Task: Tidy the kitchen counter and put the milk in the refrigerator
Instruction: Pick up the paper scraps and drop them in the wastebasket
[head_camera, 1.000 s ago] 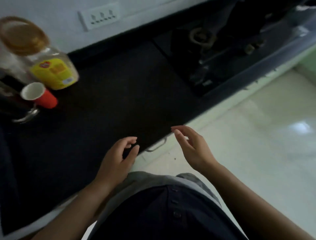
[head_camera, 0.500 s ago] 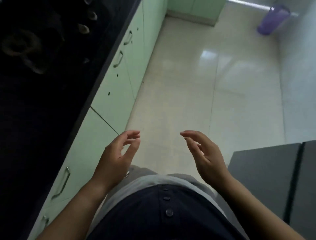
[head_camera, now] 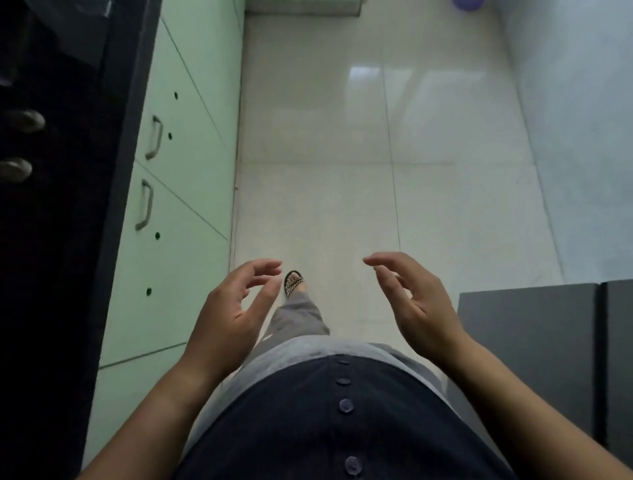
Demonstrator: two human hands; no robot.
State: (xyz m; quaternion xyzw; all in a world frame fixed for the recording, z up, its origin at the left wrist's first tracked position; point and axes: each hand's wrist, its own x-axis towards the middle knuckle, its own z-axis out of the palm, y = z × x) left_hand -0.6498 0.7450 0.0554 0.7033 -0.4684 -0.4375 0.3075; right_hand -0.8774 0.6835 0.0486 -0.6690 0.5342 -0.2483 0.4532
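My left hand (head_camera: pixel 233 308) and my right hand (head_camera: pixel 411 301) float in front of my waist over the pale tiled floor (head_camera: pixel 342 171), palms facing each other, fingers loosely curled and apart, nothing in either. The dark kitchen counter (head_camera: pixel 51 240) runs along the left edge, level with my left arm. No milk is in view. A flat grey appliance top (head_camera: pixel 534 342), possibly the refrigerator, sits at the right just beyond my right wrist.
Pale green cabinet doors (head_camera: pixel 171 222) with metal handles (head_camera: pixel 156 137) line the counter's front. Stove knobs (head_camera: pixel 24 121) show on the counter. A purple bin (head_camera: pixel 467 3) stands at the far end of the floor. My sandalled foot (head_camera: pixel 293 282) steps forward between my hands.
The view has swung away from the counter with its jar and red cup to the floor along the cabinets. Both hands stayed open and empty; a foot has come into view.
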